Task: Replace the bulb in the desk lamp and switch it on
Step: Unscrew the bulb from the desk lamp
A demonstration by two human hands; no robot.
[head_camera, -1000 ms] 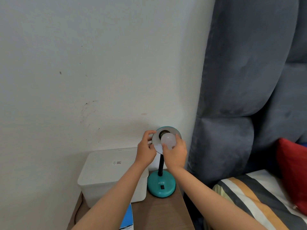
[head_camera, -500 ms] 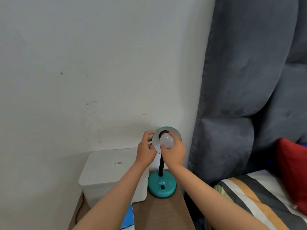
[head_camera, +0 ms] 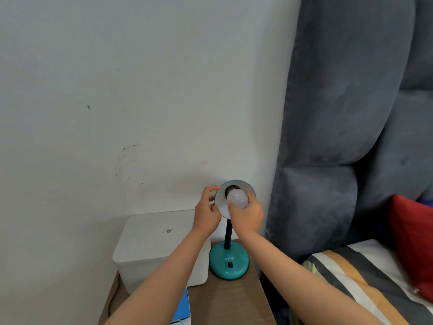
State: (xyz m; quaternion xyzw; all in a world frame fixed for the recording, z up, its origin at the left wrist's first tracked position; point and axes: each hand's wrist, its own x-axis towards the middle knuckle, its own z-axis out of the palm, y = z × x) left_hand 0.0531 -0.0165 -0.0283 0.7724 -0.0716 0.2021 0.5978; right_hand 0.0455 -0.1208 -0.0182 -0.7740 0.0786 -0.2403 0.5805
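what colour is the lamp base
Teal, with a black switch, seen in the head view: lamp base.

One teal desk lamp (head_camera: 229, 263) with a round base, a black stem and a shade stands on the one brown wooden table (head_camera: 229, 301). One frosted white round bulb (head_camera: 237, 199) sits at the shade's opening. Two bare hands are raised: the left (head_camera: 206, 213) and the right (head_camera: 247, 215). There is one white lidded plastic box (head_camera: 154, 242), one blue carton (head_camera: 182, 310), one red cushion (head_camera: 412, 242) and one striped bed cover (head_camera: 365, 277).
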